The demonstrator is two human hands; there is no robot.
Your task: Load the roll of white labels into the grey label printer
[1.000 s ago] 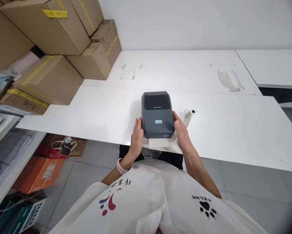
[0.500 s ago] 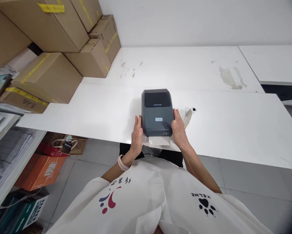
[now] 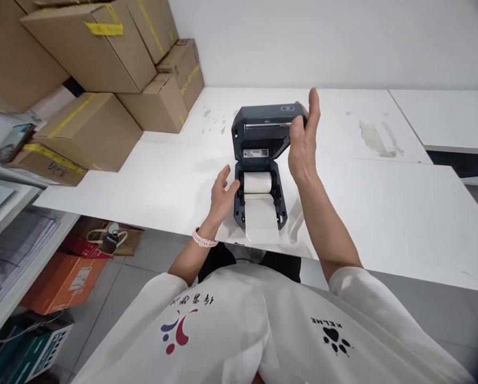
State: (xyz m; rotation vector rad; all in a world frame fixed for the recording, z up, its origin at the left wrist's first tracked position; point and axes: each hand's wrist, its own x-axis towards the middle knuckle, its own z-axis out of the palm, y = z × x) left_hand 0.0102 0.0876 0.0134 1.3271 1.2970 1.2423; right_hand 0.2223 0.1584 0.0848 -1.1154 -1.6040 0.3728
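Observation:
A dark grey label printer [image 3: 282, 198] stands on the white table with its lid [image 3: 258, 118] raised. Inside lies a white label roll [image 3: 257, 182]; its label strip [image 3: 261, 217] runs out over the front towards me. My right hand [image 3: 305, 146] is at the lid's right corner, thumb on the inner edge, one finger stretched upward; the other fingertips are partly hidden. Beside the printer's left wall is my left hand [image 3: 221, 197], fingers apart, thumb close to or touching the rim. Right of the printer lies a loose pale strip [image 3: 297, 226], partly behind my right forearm.
Cardboard boxes [image 3: 90, 133] with yellow tape are stacked at the table's left end. The white table [image 3: 382, 213] extends right, with a worn patch farther back. On the floor at left are an orange box [image 3: 63, 282] and a shelf [image 3: 26, 272] with papers.
The printer's lid has swung up and back, exposing the roll. My right hand has moved up and away from me with the lid. My left hand's thumb has spread from its fingers.

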